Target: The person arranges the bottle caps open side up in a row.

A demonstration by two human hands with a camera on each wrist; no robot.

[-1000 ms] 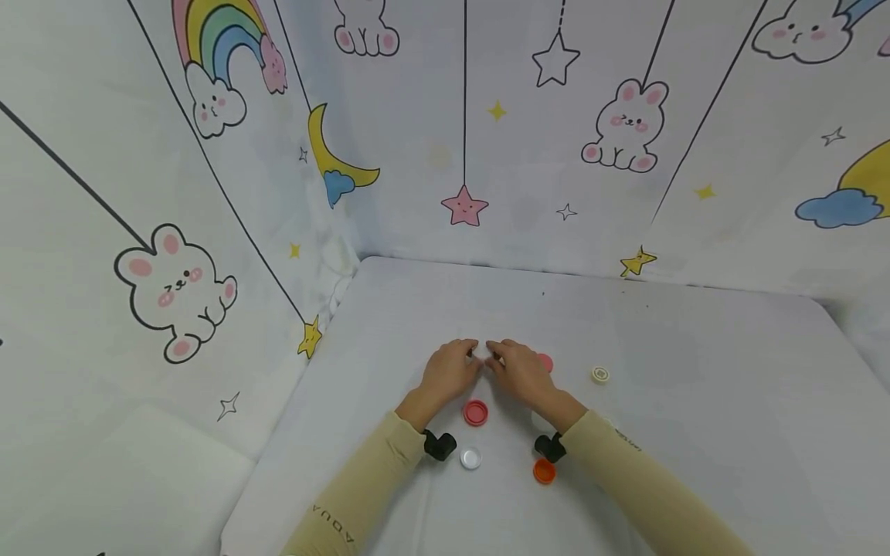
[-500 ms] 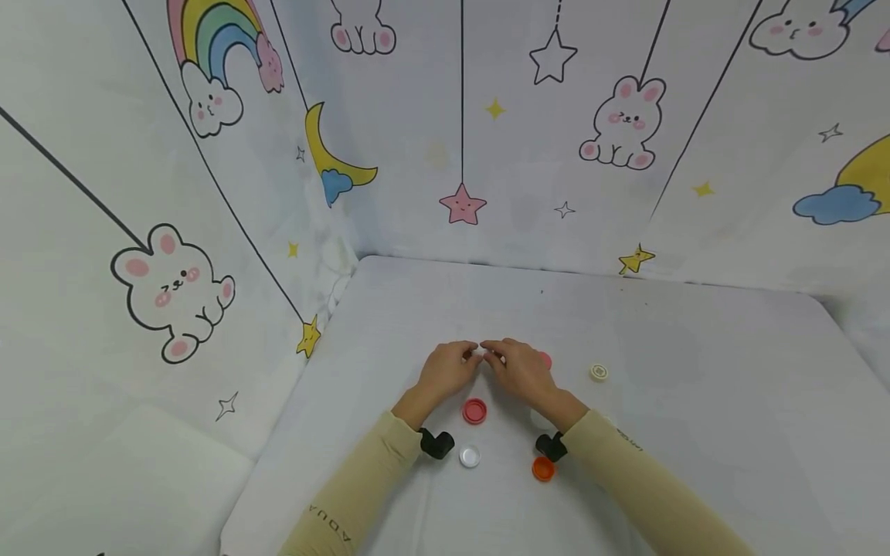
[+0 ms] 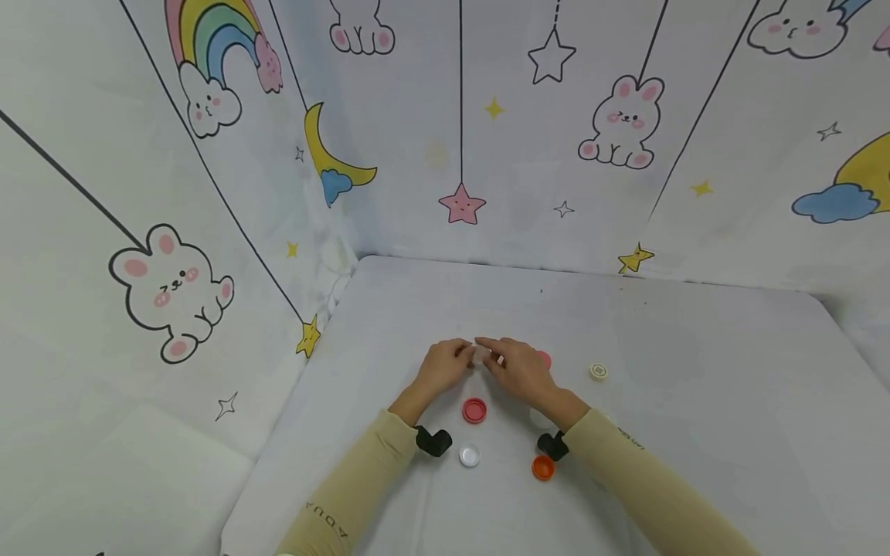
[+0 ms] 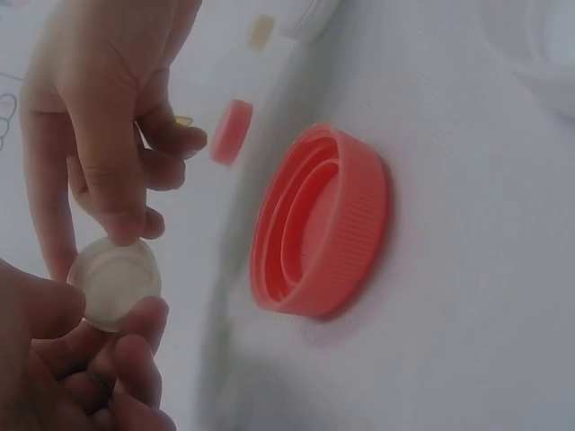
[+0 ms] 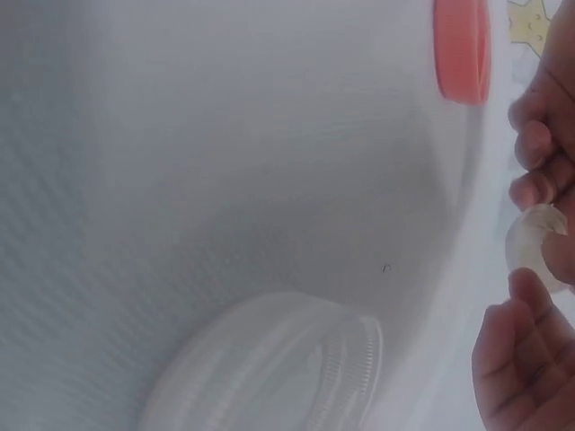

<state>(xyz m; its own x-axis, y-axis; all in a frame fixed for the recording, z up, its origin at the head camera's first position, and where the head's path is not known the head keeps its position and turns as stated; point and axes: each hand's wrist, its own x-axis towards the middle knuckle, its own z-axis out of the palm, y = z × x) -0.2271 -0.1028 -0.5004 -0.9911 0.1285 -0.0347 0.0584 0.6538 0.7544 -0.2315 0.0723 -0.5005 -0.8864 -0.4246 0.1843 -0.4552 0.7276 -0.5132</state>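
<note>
A small round translucent cap [image 4: 117, 285] is held up between both hands. In the left wrist view my left hand [image 4: 76, 364] pinches its lower edge between thumb and fingers. From above, my right hand [image 4: 103, 117] has its thumb at the upper edge and its index finger along the side. The head view shows the left hand [image 3: 445, 367] and right hand [image 3: 521, 372] with fingertips together, partly covering the cap. Just nearer than them lies a red ridged bottle cap [image 3: 475, 411], inner side up. A pink cap [image 3: 545, 361] is partly hidden behind the right hand.
A white cap [image 3: 470, 455] and an orange cap [image 3: 543, 468] lie closer to the front. To the right sits a cream cap [image 3: 599, 372]. A clear ridged lid [image 5: 269, 373] stands under the right wrist. Behind the white table [image 3: 695, 371] hangs a printed cloth.
The left hand has shifted slightly left. The right index finger has stretched further left over the cap, and the pale cap now shows between the hands. The loose caps stay put.
</note>
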